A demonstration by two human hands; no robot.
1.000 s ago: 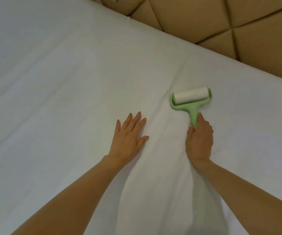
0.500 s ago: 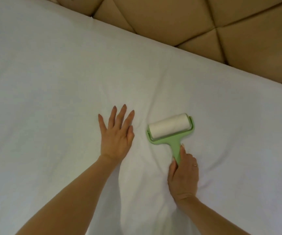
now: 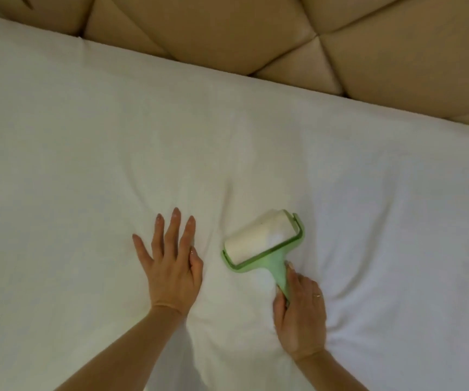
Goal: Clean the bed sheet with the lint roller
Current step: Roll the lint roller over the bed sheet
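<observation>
Head view: a white fabric bed sheet (image 3: 86, 142) fills most of the frame and runs up to a tan padded headboard (image 3: 255, 32) with angular stitched panels across the top. The lint roller (image 3: 260, 239), a white sticky paper drum in a pale green plastic frame with a straight handle, sits right of centre in the lower half. Its drum is down on the sheet and the handle points toward the lower right.

The right hand (image 3: 301, 314), below the roller, has its fingers curled round the green handle. The left hand (image 3: 171, 266) lies just left of the roller, not touching it. It is flat on the sheet with fingers straight and spread, and holds nothing. It appears to be pinning the fabric taut, and soft creases fan out around both hands.

Judging from this, the rolling is under way, with the tool gripped and in contact. How much has been covered cannot be read: no lint shows on the white cloth (anything that fine would be lost at this sharpness), and no patch looks different from another. The drum looks mostly clean. The wide stretches at the left and right of the frame and the strip along the headboard probably remain to be done, along with whatever lies outside the frame.
</observation>
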